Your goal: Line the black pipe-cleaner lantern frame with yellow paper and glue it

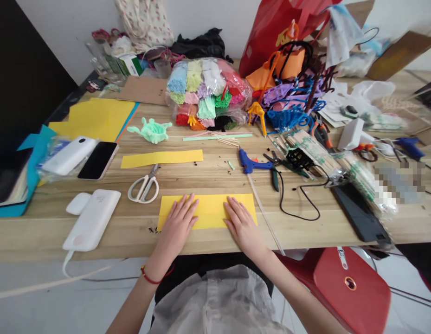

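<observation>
A folded sheet of yellow paper (208, 208) lies near the front edge of the wooden table (208, 178). My left hand (177, 223) rests flat on its left part, fingers stretched out and together. My right hand (240, 222) lies flat on its right part, fingers extended. Neither hand grips anything. White-handled scissors (144, 187) lie just left of the paper, and a yellow paper strip (162, 158) lies beyond it.
A blue glue gun (252, 163) with its black cord sits right of the paper. A white power bank (93, 219), a black phone (98, 160), a green pipe-cleaner figure (152, 130), a bag of coloured pipe cleaners (206, 93) and a red bag (281, 32) crowd the table.
</observation>
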